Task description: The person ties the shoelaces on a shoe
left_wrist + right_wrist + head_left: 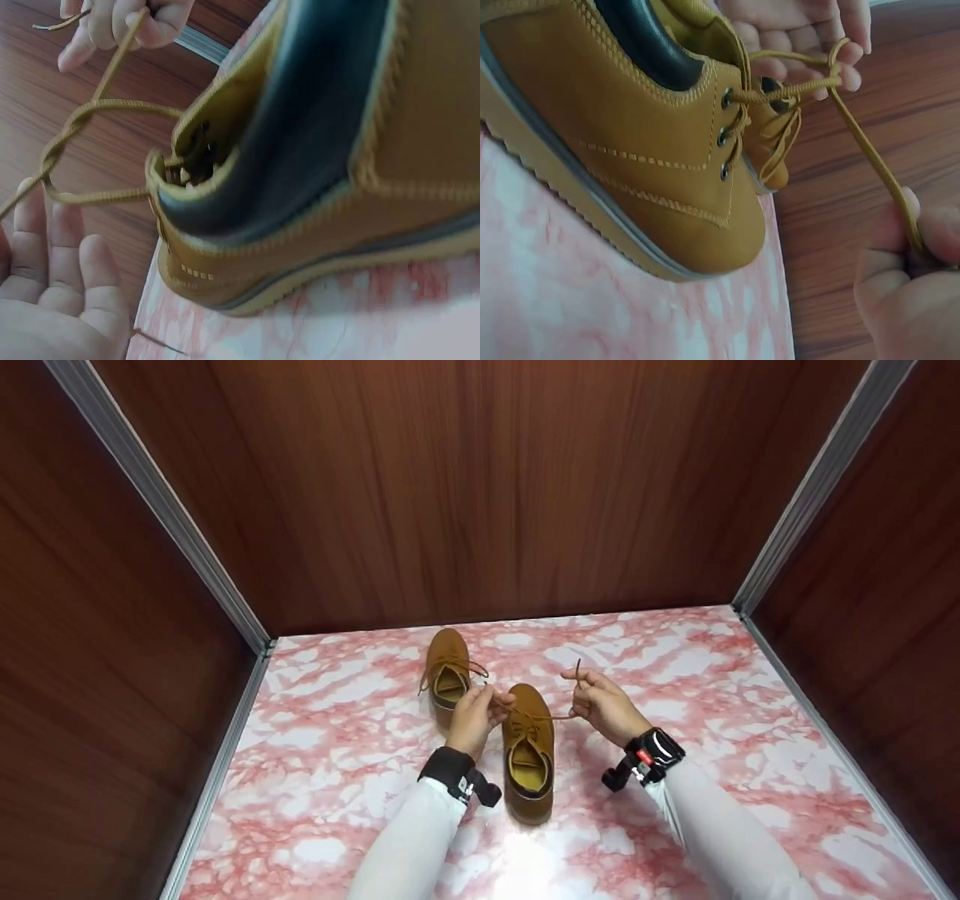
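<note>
A tan lace-up shoe with a dark padded collar stands on the floor, toe pointing away. Its brown laces cross and twist round each other above the tongue. To the left of the shoe, my left hand pinches one lace between thumb and index finger, the other fingers extended. Over on the right, my right hand grips the other lace, which is stretched out sideways from the shoe. A loose lace end sticks up from the right hand in the head view.
The matching tan shoe stands farther back on the left, its laces hanging at the sides. Under both lies a red-and-white marbled surface. Brown wood-grain panels with metal edge strips enclose the back and sides.
</note>
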Tool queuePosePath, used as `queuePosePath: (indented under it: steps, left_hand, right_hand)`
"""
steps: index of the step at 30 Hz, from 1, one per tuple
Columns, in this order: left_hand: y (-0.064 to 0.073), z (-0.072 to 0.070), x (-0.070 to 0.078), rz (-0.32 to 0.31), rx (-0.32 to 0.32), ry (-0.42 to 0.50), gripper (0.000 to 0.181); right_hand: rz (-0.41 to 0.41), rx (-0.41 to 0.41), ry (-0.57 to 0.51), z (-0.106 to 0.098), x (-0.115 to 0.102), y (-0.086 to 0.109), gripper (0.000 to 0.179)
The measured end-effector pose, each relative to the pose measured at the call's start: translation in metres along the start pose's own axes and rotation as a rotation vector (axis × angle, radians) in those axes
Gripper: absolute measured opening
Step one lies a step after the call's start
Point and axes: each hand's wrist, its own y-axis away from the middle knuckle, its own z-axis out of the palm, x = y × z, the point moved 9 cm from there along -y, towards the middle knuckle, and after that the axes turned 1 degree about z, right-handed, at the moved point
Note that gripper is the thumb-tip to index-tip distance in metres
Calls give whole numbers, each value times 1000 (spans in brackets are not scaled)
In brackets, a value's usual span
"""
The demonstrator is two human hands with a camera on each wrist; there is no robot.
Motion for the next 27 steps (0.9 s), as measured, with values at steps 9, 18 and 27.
queuePosePath:
  steps: [9,18,27]
  left_hand:
    - [-2,6,4,38,-71,142,23]
    - [-4,2,-1,8,-39,158,24]
    - [-5,-9,-6,-14,-14,119,23]
  right_hand:
    - [20,-150,59,8,10,2,43]
    - [-37,-76,-115,1,8,2,38]
    - [-69,83,-145,-29,13,5,40]
